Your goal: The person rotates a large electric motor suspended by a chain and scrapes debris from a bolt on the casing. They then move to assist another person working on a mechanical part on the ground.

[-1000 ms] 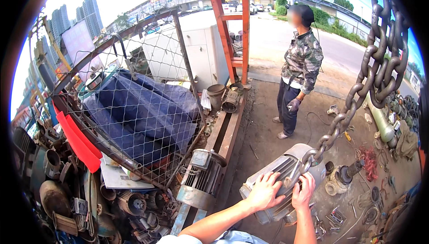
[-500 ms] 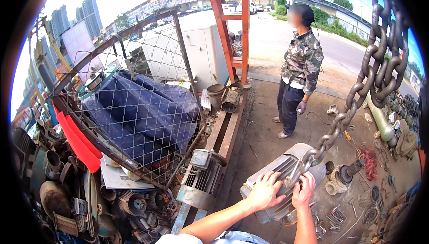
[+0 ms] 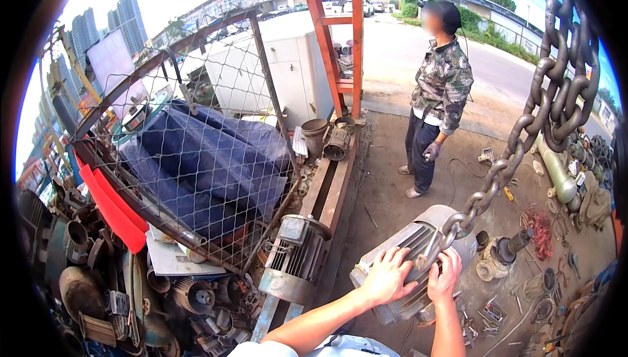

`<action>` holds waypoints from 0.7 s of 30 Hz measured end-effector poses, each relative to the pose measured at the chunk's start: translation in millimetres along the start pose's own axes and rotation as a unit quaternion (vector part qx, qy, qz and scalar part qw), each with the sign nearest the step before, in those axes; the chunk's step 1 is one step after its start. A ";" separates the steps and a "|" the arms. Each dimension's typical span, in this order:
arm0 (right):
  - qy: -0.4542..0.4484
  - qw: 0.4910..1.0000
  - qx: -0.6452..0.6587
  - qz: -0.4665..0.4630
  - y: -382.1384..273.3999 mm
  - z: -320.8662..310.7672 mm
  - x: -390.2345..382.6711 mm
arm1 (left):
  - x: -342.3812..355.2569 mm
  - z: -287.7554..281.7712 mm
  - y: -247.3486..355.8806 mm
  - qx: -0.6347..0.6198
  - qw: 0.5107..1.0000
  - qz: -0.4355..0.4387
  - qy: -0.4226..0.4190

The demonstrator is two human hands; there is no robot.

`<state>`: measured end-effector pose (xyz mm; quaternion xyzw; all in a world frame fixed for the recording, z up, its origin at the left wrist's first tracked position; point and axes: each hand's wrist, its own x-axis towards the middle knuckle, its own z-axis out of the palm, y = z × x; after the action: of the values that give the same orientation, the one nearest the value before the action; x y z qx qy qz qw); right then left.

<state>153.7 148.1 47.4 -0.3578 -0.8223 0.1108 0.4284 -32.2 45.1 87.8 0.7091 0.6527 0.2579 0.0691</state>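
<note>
A large grey finned electric motor (image 3: 437, 216) hangs tilted from a heavy steel chain (image 3: 504, 172), whose lower end meets the lifting fitting on the motor's top. My left hand (image 3: 387, 277) lies on the fins left of that fitting, fingers stretched out and thumb apart. On the other side, my right hand (image 3: 445, 276) rests against the motor close beside the fitting, fingers extended and a little bent. Neither hand is wrapped round the chain. The underside of the motor is mostly hidden from view.
A rusty rail (image 3: 325, 193) left of me carries another motor (image 3: 296, 262). Beyond it stand a wire-mesh frame (image 3: 216, 128) and heaped scrap parts. A person in a camouflage jacket (image 3: 439, 82) stands ahead. At right, a shafted part (image 3: 500, 260), tools and a green cylinder (image 3: 556, 174) lie about.
The motor and chain have shifted very slightly, with both my hands still on the motor. The person ahead has raised the gloved hand a little.
</note>
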 end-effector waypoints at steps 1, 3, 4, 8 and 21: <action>0.001 1.000 0.001 -0.002 0.3 0.1 0.3 | -0.1 0.1 -0.1 0.001 1.000 0.000 0.002; -0.001 1.000 0.000 0.001 -1.2 0.3 0.2 | -0.9 -1.9 0.8 0.000 1.000 -0.002 0.000; -0.001 1.000 -0.001 0.002 -1.9 0.4 0.5 | -0.9 -3.0 1.1 0.000 1.000 -0.003 0.000; 0.000 1.000 0.000 -0.004 -1.3 1.4 2.1 | -0.8 -3.1 -0.9 0.000 1.000 -0.001 0.004; 0.004 1.000 0.007 -0.007 0.6 5.5 3.0 | -0.1 -6.2 -0.9 0.009 1.000 -0.008 -0.005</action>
<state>148.5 151.4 45.6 -0.3495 -0.8221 0.1125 0.4351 -35.9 43.7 92.7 0.7060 0.6601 0.2475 0.0677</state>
